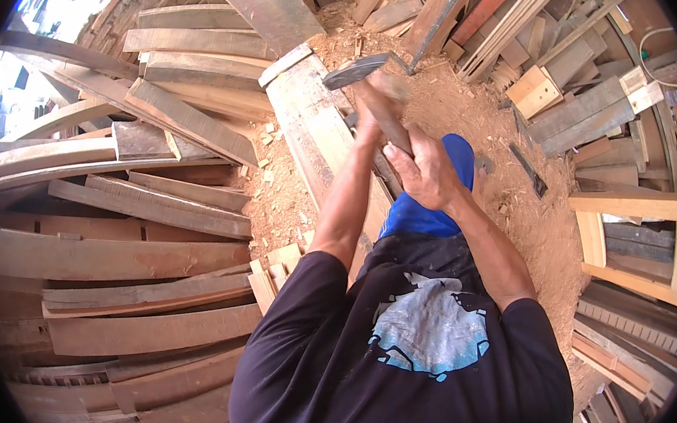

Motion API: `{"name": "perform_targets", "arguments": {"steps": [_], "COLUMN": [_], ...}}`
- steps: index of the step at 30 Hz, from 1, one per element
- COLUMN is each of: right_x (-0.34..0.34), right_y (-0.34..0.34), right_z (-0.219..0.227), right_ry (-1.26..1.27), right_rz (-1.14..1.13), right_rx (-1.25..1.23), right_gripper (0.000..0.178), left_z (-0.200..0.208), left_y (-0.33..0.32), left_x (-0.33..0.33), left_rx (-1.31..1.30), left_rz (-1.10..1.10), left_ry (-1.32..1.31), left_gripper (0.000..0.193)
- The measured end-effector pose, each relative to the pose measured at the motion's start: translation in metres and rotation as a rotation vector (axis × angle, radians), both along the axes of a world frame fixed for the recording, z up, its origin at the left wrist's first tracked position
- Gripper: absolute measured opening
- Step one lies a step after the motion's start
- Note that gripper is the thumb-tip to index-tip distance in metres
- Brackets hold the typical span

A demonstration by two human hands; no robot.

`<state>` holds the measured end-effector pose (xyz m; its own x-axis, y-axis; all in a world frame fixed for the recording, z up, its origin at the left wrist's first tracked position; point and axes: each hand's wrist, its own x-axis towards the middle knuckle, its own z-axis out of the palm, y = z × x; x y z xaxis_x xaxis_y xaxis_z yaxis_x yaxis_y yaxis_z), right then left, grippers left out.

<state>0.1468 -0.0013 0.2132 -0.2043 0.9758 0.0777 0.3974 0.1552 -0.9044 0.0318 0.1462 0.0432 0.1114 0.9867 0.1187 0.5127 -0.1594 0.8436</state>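
My right hand point(426, 171) is closed around the thick wooden handle point(387, 119) of an adze-like tool. Its flat dark metal head point(356, 70) is raised in front of me, above the far end of a plank bench point(302, 116). Beyond the handle is my left hand point(385, 88), blurred and partly covered by it. I cannot make out its fingers or whether they grip anything. Between my arms, a dark narrow edge of wood point(386, 173) shows by my blue-clad knee point(427, 211).
Stacked curved boards point(149, 259) fill the left side. Shavings point(514, 227) cover the floor, where a dark flat bar point(529, 170) lies. A wooden frame point(637, 207) and piled offcuts point(581, 112) stand at the right. A metal bar point(439, 23) leans ahead.
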Motion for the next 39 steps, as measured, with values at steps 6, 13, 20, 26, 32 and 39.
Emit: {"name": "perform_targets", "arguments": {"steps": [6,13,20,26,32,39], "right_x": [0.023,0.02,0.017,0.017,0.01,-0.014], "right_y": [-0.009,-0.001,0.008,0.015,0.028,0.042], "right_z": [0.029,0.044,0.054,0.061,0.073,0.067], "right_ry": [0.1,0.386,0.494,0.497,0.532,0.49], "right_rz": [-0.052,-0.112,-0.111,-0.137,-0.144,-0.145], "right_rx": [0.097,0.211,0.32,0.377,0.474,0.542], "right_gripper": [0.03,0.027,0.025,0.028,0.031,0.035], "left_z": [-0.039,0.013,0.028,0.033,0.029,0.035], "left_y": [-0.009,0.035,0.043,0.028,0.027,0.018], "left_x": [0.026,-0.059,-0.087,-0.084,-0.095,-0.094], "left_rx": [-0.015,-0.245,0.009,0.038,0.056,0.031], "left_rz": [-0.082,-0.024,0.121,0.129,0.168,0.168], "left_ry": [-0.149,-0.726,-0.375,-0.454,-0.305,-0.325], "left_gripper": [0.026,0.026,0.02,0.023,0.025,0.025]}}
